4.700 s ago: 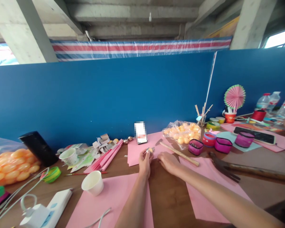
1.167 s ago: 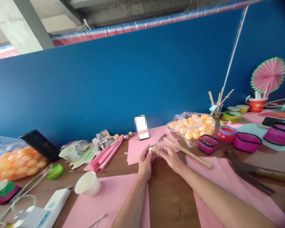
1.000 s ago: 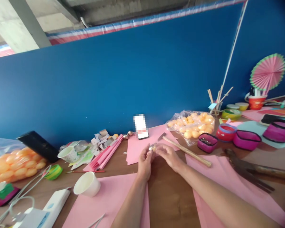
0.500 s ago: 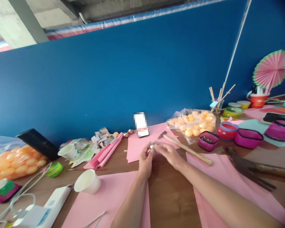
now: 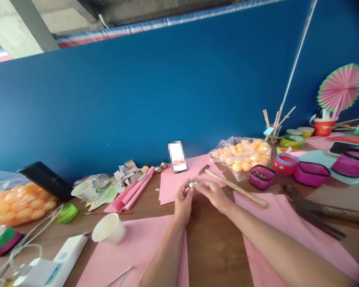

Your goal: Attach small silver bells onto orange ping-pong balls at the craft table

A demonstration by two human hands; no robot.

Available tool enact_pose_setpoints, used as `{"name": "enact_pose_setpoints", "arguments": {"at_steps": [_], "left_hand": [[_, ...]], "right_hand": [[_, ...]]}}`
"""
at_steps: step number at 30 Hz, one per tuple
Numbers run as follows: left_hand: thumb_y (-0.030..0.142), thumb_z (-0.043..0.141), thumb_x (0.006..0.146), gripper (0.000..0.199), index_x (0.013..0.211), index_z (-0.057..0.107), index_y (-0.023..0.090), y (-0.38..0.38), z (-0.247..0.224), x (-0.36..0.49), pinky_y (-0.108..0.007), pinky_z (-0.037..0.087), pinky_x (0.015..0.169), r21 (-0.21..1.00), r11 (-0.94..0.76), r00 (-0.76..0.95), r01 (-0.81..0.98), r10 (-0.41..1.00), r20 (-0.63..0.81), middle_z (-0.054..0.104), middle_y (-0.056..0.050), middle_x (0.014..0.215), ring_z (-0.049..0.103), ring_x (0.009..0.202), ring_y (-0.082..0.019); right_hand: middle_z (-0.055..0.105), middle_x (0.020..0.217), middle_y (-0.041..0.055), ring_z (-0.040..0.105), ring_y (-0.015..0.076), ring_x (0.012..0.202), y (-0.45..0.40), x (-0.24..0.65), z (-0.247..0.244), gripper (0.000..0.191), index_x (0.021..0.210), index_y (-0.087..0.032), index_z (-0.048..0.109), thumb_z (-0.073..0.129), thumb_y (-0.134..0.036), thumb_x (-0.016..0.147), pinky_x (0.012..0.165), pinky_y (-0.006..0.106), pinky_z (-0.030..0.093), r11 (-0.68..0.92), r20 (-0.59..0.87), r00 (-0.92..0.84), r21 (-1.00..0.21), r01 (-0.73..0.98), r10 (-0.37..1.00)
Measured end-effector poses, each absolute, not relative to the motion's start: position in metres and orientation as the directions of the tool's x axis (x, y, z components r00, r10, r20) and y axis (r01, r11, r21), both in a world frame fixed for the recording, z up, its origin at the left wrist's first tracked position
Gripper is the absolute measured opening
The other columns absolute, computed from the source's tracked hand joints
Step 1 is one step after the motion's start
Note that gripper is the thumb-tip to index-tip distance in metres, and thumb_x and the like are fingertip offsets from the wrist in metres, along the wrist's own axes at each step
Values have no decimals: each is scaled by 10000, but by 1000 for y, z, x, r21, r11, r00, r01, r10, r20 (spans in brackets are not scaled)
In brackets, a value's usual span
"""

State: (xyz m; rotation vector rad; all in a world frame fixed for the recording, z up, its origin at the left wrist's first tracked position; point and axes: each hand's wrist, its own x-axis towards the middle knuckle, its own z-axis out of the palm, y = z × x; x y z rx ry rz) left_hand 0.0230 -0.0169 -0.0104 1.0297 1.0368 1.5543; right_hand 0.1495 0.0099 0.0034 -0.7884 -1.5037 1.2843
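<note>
Right hand, seen a few seconds earlier resting apart on the brown table, had shifted up beside the left hand. Left hand: thumb and fingers pinched a small, shiny, silver-coloured piece, just left of and slightly nearer than the head of the slim hammer with a pale wooden handle. Right hand: fingers bent at the piece's edge; from where I stood, I could not tell whether they gripped it. Beyond the hammer lay a clear plastic bag of pale orange balls; right of it stood a black-rimmed magenta pouch.
</note>
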Motion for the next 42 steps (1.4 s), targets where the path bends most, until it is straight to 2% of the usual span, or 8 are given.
{"name": "enact_pose_setpoints", "arguments": {"at_steps": [13, 24, 30, 42], "left_hand": [[285, 587, 705, 483, 1167, 481, 194, -17, -10, 22, -364, 388, 909, 955, -179, -175, -237, 975, 139, 595, -91, 1081, 519, 1038, -214], [282, 555, 737, 473, 1193, 447, 219, -16, -14, 22, -362, 382, 916, 953, -182, -148, -241, 978, 149, 517, -86, 1198, 507, 1053, -206], [281, 556, 736, 469, 1188, 450, 208, -16, -13, 22, -359, 388, 909, 953, -178, -152, -245, 978, 144, 517, -91, 1196, 508, 1052, -203], [245, 548, 742, 466, 1195, 442, 217, -15, -14, 21, -370, 374, 921, 954, -206, -150, -219, 973, 176, 526, -85, 1185, 507, 1052, -201]], "right_hand": [[574, 1086, 73, 468, 213, 1079, 10, 151, 2, 245, 781, -165, 629, 576, -395, 713, 922, 337, 336, 226, 242, -317, -970, -87, 917], [568, 1102, 91, 463, 230, 1087, 10, 151, 4, 277, 756, -152, 628, 588, -418, 689, 935, 360, 324, 206, 229, -326, -973, -102, 917], [573, 1092, 79, 466, 207, 1085, 10, 151, 3, 228, 762, -161, 625, 571, -379, 719, 933, 337, 331, 211, 232, -333, -973, -99, 914], [568, 1111, 71, 486, 227, 1059, 10, 152, 6, 251, 727, -161, 636, 604, -405, 680, 930, 356, 329, 181, 211, -344, -976, -118, 915]]}}
